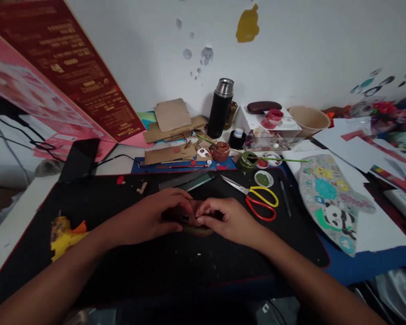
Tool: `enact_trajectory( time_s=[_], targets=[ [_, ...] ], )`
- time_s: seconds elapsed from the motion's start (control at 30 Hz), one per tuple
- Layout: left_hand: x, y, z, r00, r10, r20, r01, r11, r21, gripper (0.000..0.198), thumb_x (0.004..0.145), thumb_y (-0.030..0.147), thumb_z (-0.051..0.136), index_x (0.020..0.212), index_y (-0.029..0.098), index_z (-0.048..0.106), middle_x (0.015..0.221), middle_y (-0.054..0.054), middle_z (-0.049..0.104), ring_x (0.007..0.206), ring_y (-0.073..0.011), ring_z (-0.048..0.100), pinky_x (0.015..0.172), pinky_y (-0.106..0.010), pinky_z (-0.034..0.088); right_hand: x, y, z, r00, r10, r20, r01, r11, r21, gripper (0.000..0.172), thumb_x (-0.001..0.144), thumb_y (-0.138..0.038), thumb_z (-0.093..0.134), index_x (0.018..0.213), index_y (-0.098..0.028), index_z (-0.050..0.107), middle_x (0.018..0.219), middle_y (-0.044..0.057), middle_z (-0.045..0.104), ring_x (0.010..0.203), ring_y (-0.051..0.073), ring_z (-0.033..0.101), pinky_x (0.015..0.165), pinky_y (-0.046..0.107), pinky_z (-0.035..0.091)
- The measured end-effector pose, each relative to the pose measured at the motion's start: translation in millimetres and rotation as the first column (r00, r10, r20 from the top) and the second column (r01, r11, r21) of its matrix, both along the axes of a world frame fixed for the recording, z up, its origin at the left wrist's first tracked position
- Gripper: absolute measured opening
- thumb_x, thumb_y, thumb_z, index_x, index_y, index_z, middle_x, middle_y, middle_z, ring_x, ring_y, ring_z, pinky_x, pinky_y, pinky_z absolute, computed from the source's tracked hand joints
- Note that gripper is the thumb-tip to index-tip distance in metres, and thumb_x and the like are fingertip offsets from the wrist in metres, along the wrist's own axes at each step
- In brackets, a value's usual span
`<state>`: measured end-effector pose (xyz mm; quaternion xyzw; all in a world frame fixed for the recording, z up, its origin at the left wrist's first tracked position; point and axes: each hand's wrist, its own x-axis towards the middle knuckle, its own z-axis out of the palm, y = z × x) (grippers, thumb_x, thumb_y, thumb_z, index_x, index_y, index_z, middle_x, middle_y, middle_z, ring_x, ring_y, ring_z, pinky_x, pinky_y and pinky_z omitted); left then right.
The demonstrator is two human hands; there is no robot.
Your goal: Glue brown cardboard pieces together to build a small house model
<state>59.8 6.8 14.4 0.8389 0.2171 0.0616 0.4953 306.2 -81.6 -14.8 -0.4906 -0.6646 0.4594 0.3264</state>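
Note:
Between my two hands, on the black mat [149, 266], is a small brown craft piece [198, 230] with a reddish-brown top and an olive lower edge. My fingers cover much of it, so its full shape is hidden. My left hand [155, 214] curves round its left side, thumb low and fingers over the top. From the right, my right hand [228, 219] pinches its upper part with thumb and forefinger. Just right of that hand lie scissors [262, 203] with one yellow and one red handle, blades apart. A greenish ruler [196, 181] lies behind my hands.
A yellow glue gun [66, 237] lies by my left forearm. Behind the mat stand a brown paint jar [221, 152], a green paint jar [246, 161] with a brush across it, and a black flask [219, 110]. A pen [284, 197] and painted cardboard [331, 198] lie right.

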Motion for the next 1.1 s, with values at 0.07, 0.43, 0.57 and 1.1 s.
enact_trajectory(
  time_s=[0.07,0.43,0.57,1.1],
  targets=[
    [0.1,-0.6,0.3,1.000,0.002,0.005,-0.002,1.000,0.017,0.024,0.094,0.024,0.069,0.118,0.028,0.067,0.138,-0.006,0.062,0.126,-0.0237,0.059,0.106,-0.039,0.049,-0.3,-1.7,0.6,1.000,-0.005,0.024,0.004,0.999,0.033,0.005,0.094,-0.020,0.071,0.096,-0.022,0.075,0.088,0.000,0.077,0.077,0.014,0.069,0.070,0.025,0.049],
    [-0.8,-0.3,-0.3,1.000,0.017,0.015,-0.018,0.999,0.040,0.027,0.093,0.024,0.071,0.119,0.028,0.066,0.137,-0.005,0.063,0.126,-0.0228,0.060,0.105,-0.038,0.050,0.2,-15.0,-0.6,0.997,-0.016,0.081,-0.002,0.976,0.216,0.023,0.091,-0.026,0.080,0.113,-0.026,0.073,0.102,0.002,0.077,0.084,0.017,0.067,0.076,0.029,0.051],
    [-0.9,-2.9,-0.3,0.999,0.029,0.016,-0.030,0.998,0.051,0.022,0.094,0.026,0.069,0.115,0.027,0.067,0.135,-0.005,0.065,0.126,-0.0234,0.061,0.105,-0.039,0.051,-3.0,-21.5,-6.2,0.998,-0.055,0.027,0.045,0.956,0.290,0.034,0.090,-0.028,0.082,0.122,-0.025,0.070,0.095,0.002,0.074,0.084,0.018,0.065,0.077,0.030,0.052],
    [-7.5,-9.0,-6.0,0.995,0.092,-0.024,-0.083,0.962,0.260,0.069,0.092,0.034,0.075,0.153,0.034,0.044,0.150,-0.007,0.057,0.139,-0.0277,0.053,0.117,-0.047,0.044,-17.4,-28.1,-19.5,0.996,-0.086,-0.034,0.093,0.941,0.324,0.018,0.095,-0.019,0.074,0.112,-0.024,0.072,0.095,0.002,0.076,0.081,0.017,0.066,0.078,0.032,0.052]
  ],
)
